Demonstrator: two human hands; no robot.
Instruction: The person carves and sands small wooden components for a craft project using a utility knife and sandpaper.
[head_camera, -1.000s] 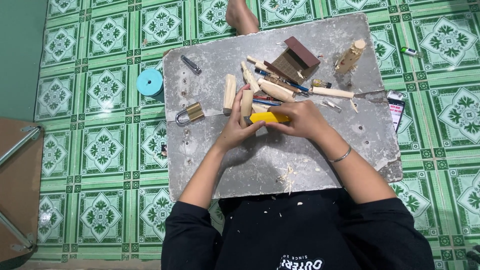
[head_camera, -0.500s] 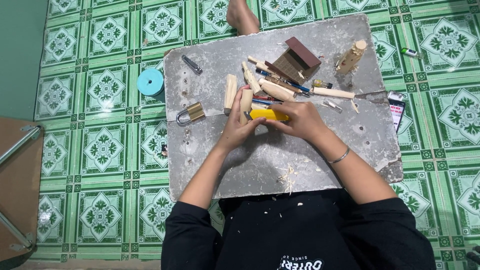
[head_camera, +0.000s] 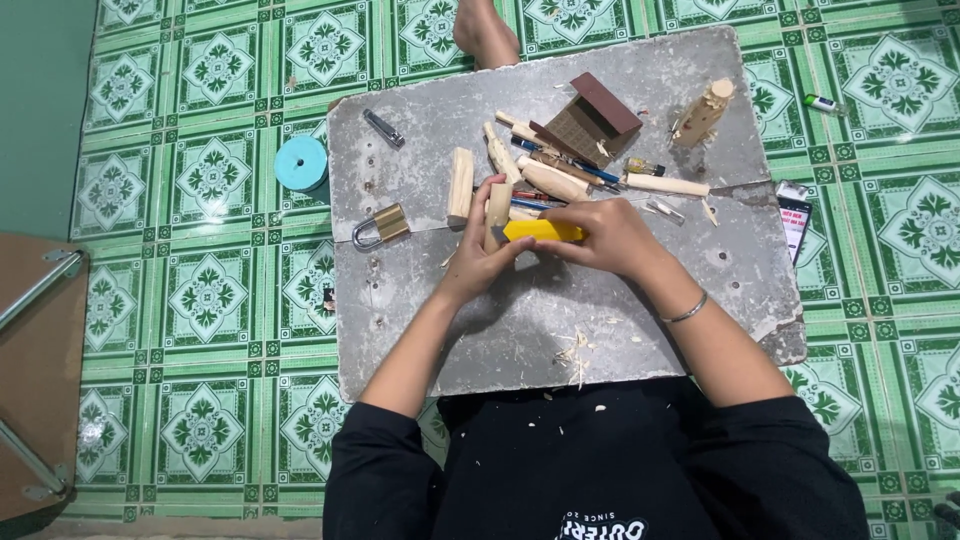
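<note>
My left hand (head_camera: 480, 252) grips a short pale wooden piece (head_camera: 497, 208) upright on the grey board (head_camera: 520, 310). My right hand (head_camera: 608, 236) holds a yellow utility knife (head_camera: 541, 231) whose tip meets the lower end of that wooden piece. Just beyond my hands lie several other carved wooden sticks (head_camera: 552, 181) and a flat wooden block (head_camera: 461, 185).
A brass padlock (head_camera: 382, 226) and a nail clipper (head_camera: 383, 128) lie left on the board. A small brown wooden house model (head_camera: 588, 126) and a carved wooden figure (head_camera: 702, 112) stand at the back. Off the board sit a blue tape roll (head_camera: 301, 163), a phone (head_camera: 794, 219), and someone's bare foot (head_camera: 484, 30). Shavings (head_camera: 575, 349) lie near me.
The yellow knife has shifted slightly along the wooden piece; both hands stay in the same spot over the board.
</note>
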